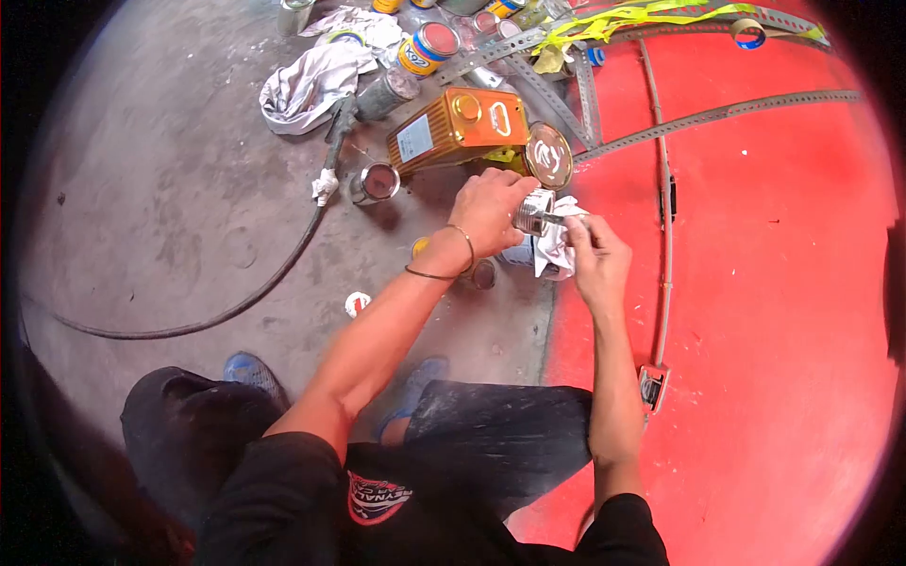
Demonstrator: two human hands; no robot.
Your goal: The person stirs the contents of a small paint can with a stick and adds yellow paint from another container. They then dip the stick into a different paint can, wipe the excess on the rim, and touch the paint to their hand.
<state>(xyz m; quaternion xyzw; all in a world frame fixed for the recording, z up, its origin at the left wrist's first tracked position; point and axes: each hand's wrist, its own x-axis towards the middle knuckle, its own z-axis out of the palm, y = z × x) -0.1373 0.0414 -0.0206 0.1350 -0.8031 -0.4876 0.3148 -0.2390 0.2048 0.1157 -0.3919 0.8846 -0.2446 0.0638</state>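
My left hand is wrapped round a small metal can, which is tilted toward the right. Beside it, my right hand pinches a thin dark tool whose far end is at the can's mouth. A white cloth hangs between the two hands, over a larger can that is partly hidden. Just beyond my left hand stand an orange rectangular tin and a round lid with white smears.
An open can stands left of the tin. A black hose curves over the grey floor. Perforated metal strips and a cable lie on the red surface. Several paint cans and rags are at the top.
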